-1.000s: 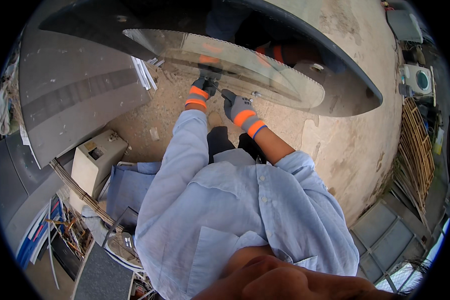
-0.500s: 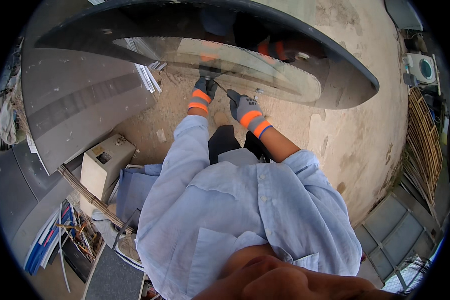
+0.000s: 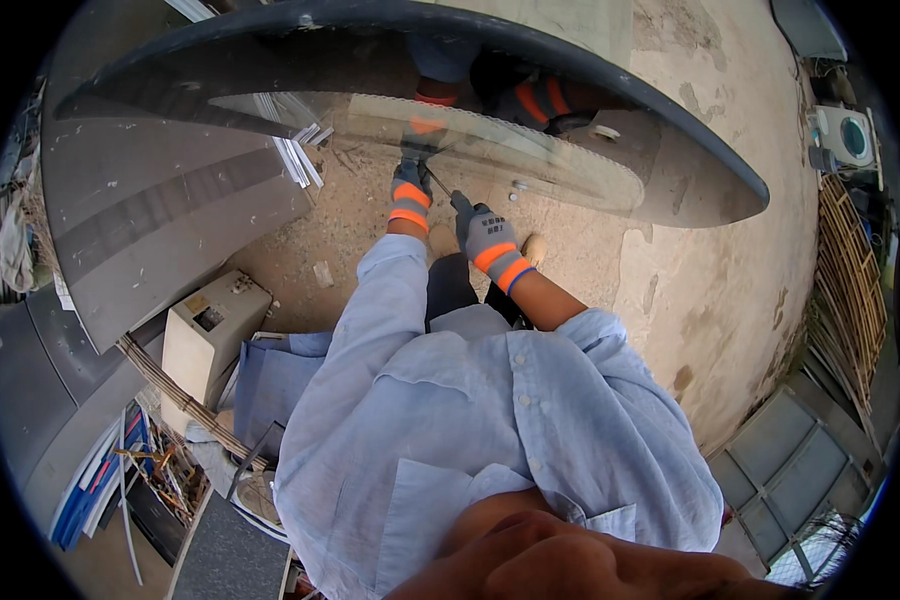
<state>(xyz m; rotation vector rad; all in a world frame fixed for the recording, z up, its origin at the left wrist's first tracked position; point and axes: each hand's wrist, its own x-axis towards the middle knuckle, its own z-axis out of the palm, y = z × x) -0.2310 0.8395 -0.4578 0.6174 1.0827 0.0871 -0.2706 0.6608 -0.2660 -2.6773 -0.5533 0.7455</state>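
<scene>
Head view, looking straight down the person's front. Largest item: a curved pane of vehicle glass with a dark border (image 3: 670, 150), spanning the upper frame from left to right, its clear middle showing the ground through it and mirroring the gloves; it appears to stand on edge or lean against something, but its support is out of view, so I cannot tell what carries it. Judged: it sits at arm's reach so the lower edge faces the worker. Left of it lies a grey flat panel (image 3: 160, 210), partly under the glass's left end, with a bundle of pale strips (image 3: 295, 160) at its corner. Ground is bare, patchy concrete (image 3: 700, 290). Lower left, a cream box-shaped appliance casing (image 3: 210, 335) stands beside blue cloth and scrap. Both arms in a light blue shirt (image 3: 490, 420) reach forward to the pane's lower edge. Left hand (image 3: 410, 195), in a grey glove with orange bands, is closed at the edge of the glass, seemingly steadying it. Right hand (image 3: 487, 240), gloved alike, is closed around a thin dark tool (image 3: 440, 185) whose tip points up-left toward the left hand, near the glass edge; tool type too small to tell. Two small pale bits (image 3: 517, 187) lie just right of the hands.
</scene>
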